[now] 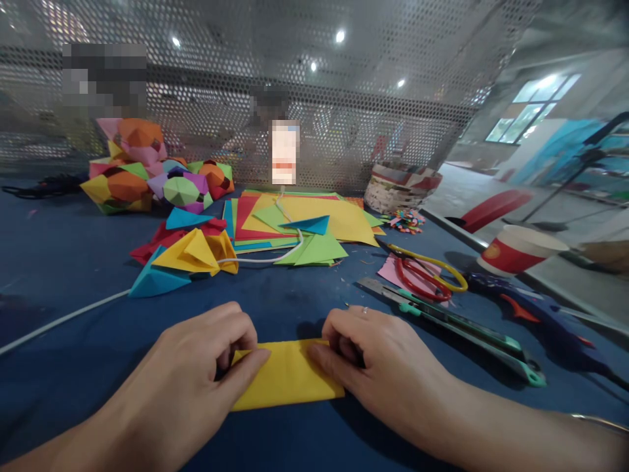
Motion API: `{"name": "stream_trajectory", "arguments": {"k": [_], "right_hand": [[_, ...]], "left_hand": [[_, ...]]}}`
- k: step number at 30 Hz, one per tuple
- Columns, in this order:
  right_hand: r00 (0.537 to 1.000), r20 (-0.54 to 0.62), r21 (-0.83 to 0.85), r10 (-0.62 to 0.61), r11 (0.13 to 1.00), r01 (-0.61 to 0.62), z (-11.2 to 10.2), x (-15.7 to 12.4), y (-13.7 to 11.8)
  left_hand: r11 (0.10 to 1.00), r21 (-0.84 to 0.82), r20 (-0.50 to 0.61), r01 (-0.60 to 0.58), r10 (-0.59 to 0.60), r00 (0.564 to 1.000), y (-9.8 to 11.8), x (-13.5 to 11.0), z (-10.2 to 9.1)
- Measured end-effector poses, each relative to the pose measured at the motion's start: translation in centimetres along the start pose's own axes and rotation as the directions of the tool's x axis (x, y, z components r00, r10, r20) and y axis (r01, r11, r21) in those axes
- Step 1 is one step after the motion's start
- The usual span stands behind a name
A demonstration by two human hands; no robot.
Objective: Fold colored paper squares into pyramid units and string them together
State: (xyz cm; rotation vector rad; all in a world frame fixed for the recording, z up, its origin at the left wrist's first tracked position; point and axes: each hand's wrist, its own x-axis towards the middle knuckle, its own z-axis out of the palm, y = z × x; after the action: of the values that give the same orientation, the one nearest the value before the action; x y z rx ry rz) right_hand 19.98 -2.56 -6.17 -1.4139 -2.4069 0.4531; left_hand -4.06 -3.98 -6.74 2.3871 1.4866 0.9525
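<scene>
A folded strip of yellow paper (289, 377) lies low in the view on the dark blue tabletop. My left hand (216, 360) pinches its left end, thumb on top and fingers curled behind the far edge. At the right end my right hand (368, 354) grips the same paper in a like pinch. Beyond my left hand sit folded yellow paper pieces (194, 252), with blue folded pieces (160, 275) beside them. A stack of coloured paper sheets (314, 219) lies further back, a white cable running over it.
To the right lie a green utility knife (452, 328), scissors (427, 275) and a dark blue glue gun (545, 314). A paper cup (521, 249) stands near the table's right edge. Paper balls (128, 187) are piled back left; a basket (400, 187) stands before the perforated metal screen (334, 137).
</scene>
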Motion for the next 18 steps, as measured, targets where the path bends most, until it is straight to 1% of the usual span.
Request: {"name": "stream_trajectory", "arguments": {"k": [5,12,18], "right_hand": [[1.0,-0.003,-0.013,0.005,1.0,-0.005,0.1,0.19,0.01],[0.998,0.049,-0.021,0.038,0.999,-0.037,-0.14,0.14,-0.18],[0.997,0.067,-0.025,0.042,0.999,-0.041,-0.14,0.06,-0.17]], "left_hand": [[1.0,0.014,0.018,-0.002,0.002,1.0,0.01,-0.14,-0.22],[0.997,0.033,0.003,-0.074,0.074,0.997,-0.05,0.03,-0.18],[0.989,0.092,0.009,-0.115,0.114,0.993,-0.21,-0.22,-0.16]]}}
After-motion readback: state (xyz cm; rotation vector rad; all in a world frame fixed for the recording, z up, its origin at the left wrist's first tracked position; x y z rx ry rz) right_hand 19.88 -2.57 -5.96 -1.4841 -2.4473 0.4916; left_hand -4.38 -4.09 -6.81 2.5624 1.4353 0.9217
